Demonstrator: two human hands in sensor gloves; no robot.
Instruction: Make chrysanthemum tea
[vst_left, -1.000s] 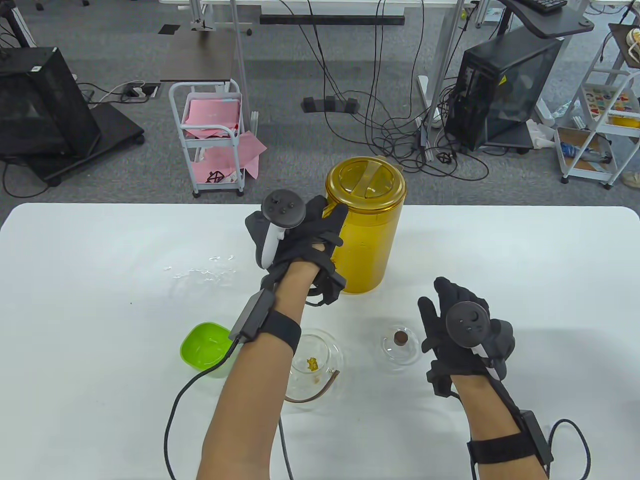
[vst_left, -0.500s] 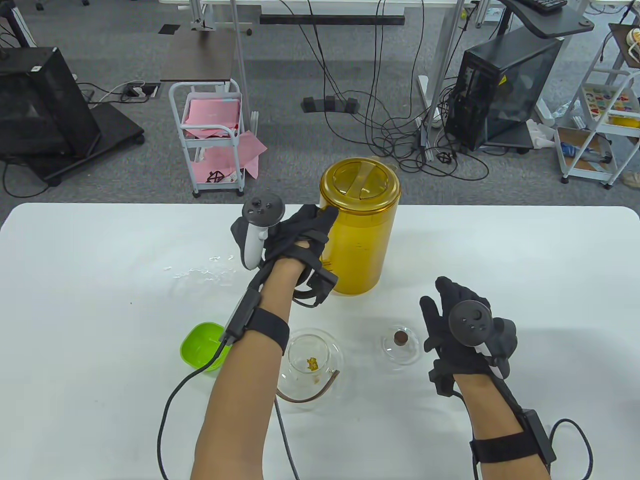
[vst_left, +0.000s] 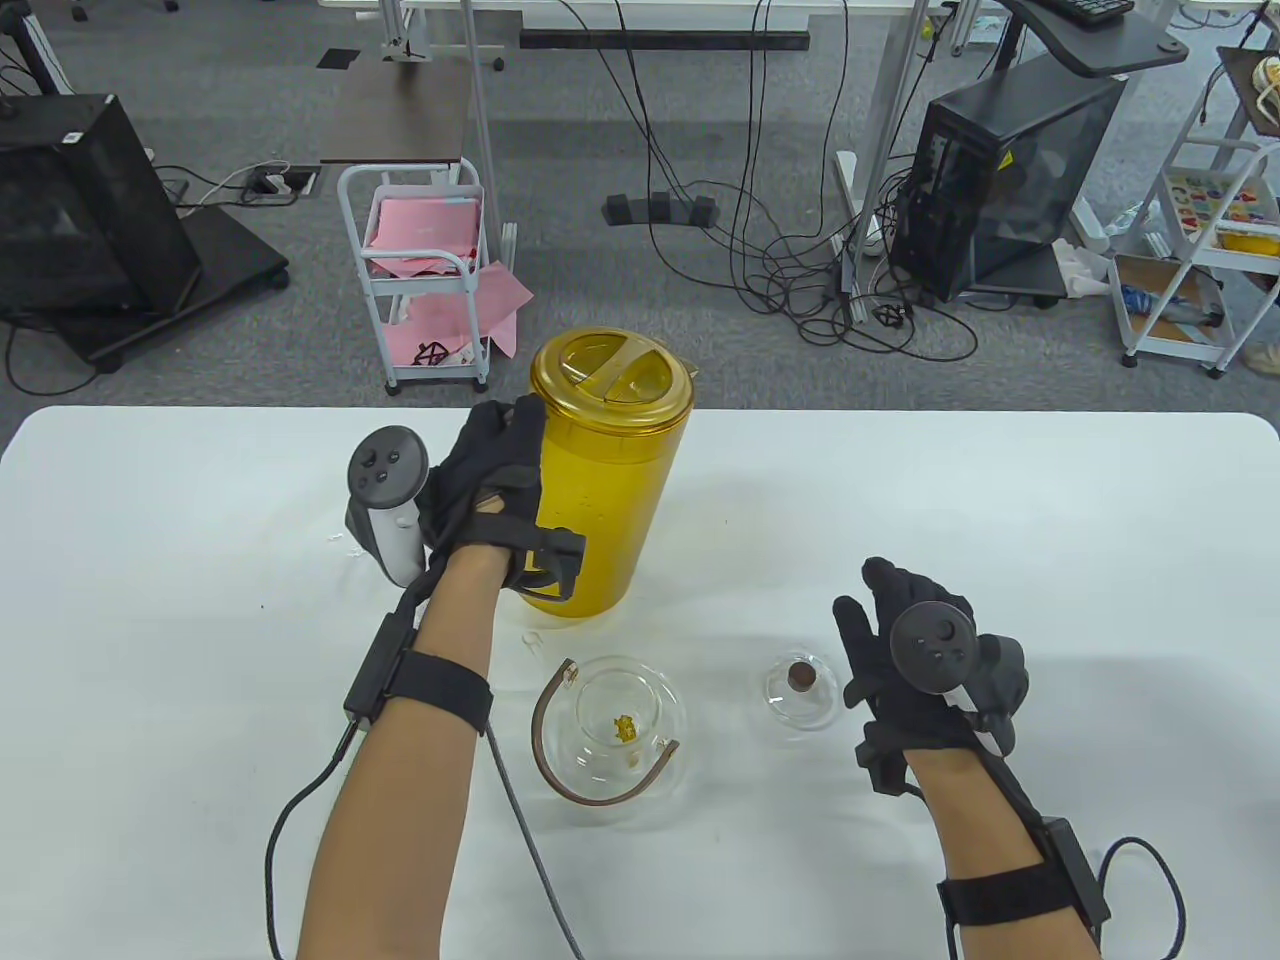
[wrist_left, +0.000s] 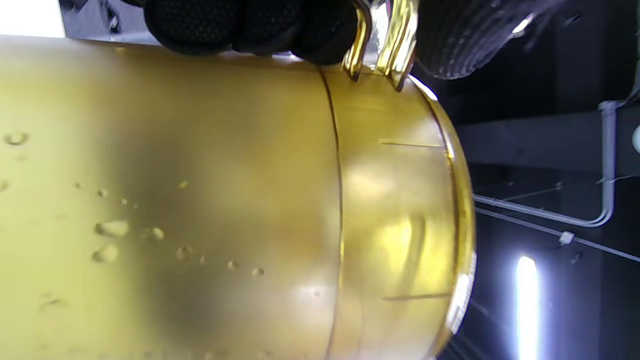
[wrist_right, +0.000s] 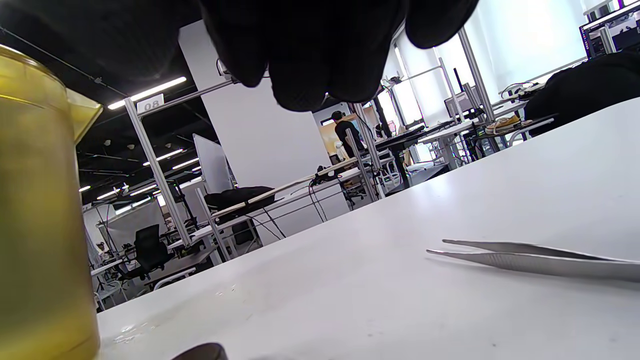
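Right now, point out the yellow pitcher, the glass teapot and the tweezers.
yellow pitcher (vst_left: 600, 500): table view, on its side wall.
glass teapot (vst_left: 668, 705): table view, on its glass shoulder, right of the opening.
tweezers (wrist_right: 540, 260): right wrist view, on the near metal arm.

Amber-yellow see-thru pitcher (vst_left: 605, 480); black gloves, left hand (vst_left: 490, 490) & right hand (vst_left: 925, 660); clear teapot (vst_left: 618, 728) w/ brown handle, yellow bit inside, prob. chrysanthemum; white table (vst_left: 1050, 520).

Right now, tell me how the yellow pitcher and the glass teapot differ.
The yellow pitcher is tall, amber and lidded; the glass teapot is low, clear and lidless. The left hand grips the pitcher; nothing touches the teapot. A yellow flower lies in the teapot. Both are see-through.
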